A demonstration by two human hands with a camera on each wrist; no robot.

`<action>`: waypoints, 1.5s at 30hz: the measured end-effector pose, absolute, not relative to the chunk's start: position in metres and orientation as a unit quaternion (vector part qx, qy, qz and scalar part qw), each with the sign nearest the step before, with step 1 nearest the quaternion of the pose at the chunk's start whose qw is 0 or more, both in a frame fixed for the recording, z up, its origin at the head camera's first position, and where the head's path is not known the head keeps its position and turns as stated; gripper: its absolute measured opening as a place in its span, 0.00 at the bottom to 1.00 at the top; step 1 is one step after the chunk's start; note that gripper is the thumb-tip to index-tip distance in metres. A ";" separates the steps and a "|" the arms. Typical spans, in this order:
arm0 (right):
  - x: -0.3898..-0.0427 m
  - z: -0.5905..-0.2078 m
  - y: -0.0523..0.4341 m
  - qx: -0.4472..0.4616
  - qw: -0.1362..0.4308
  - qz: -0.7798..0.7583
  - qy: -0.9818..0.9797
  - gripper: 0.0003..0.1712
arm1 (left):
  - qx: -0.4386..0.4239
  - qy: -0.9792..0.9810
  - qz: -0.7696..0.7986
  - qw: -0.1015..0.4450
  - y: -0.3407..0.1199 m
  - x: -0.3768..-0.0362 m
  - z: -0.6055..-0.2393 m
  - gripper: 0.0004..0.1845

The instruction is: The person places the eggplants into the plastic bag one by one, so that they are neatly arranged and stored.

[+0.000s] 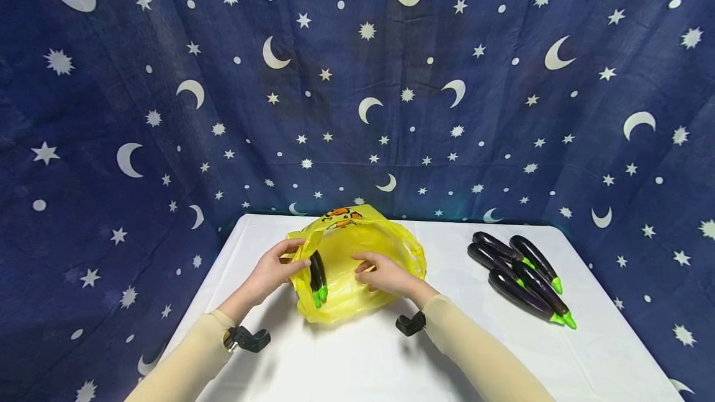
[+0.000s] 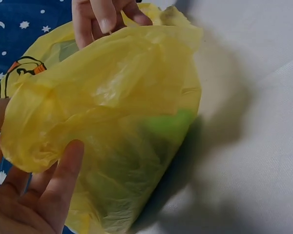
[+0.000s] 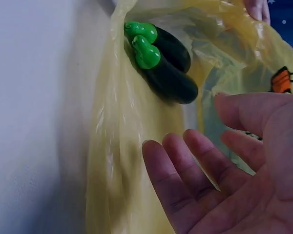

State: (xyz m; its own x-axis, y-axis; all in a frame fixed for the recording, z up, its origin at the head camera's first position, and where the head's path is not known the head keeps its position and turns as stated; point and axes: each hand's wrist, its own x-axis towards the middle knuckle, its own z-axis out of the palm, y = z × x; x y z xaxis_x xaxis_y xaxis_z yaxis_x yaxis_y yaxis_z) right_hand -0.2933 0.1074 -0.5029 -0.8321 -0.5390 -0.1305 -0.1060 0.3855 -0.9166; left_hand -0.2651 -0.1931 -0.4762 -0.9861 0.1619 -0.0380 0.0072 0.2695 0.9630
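A yellow plastic bag (image 1: 357, 247) lies open on the white table (image 1: 346, 365). Two dark eggplants with green tips (image 1: 318, 278) lie inside it near the left side; the right wrist view shows them (image 3: 166, 63) through the mouth. My left hand (image 1: 295, 254) pinches the bag's left rim between thumb and fingers, and in the left wrist view its thumb (image 2: 63, 180) presses the plastic (image 2: 112, 97). My right hand (image 1: 365, 268) rests on the bag's middle with fingers relaxed; its palm (image 3: 224, 161) is spread and holds nothing.
Several more dark eggplants (image 1: 519, 272) lie in a row on the table's right side, green tips toward me. A dark blue cloth with moons and stars (image 1: 357, 79) hangs behind and around the table. Wrist cameras (image 1: 246, 339) sit on both forearms.
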 end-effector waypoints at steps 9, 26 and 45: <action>-0.284 -0.489 0.146 -0.208 0.200 -0.511 0.809 0.31 | 0.043 0.801 0.596 0.032 -0.194 -0.266 -0.479 0.27; -0.276 -0.479 0.240 -0.264 0.148 -0.473 0.828 0.35 | 0.038 0.806 0.589 0.050 -0.194 -0.264 -0.471 0.26; -0.261 -0.462 0.339 -0.164 0.106 -0.469 0.861 0.40 | 0.051 0.760 0.645 0.064 -0.204 -0.272 -0.482 0.31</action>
State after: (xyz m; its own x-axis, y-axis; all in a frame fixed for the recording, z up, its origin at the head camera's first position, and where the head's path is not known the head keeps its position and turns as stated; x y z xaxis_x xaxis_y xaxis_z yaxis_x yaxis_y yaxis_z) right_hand -0.2606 0.3389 -0.4623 -0.9239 -0.3815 -0.0287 -0.1828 0.5062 -0.8428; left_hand -0.2716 -0.2044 -0.4819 -0.9866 0.1602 -0.0321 -0.0055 0.1637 0.9865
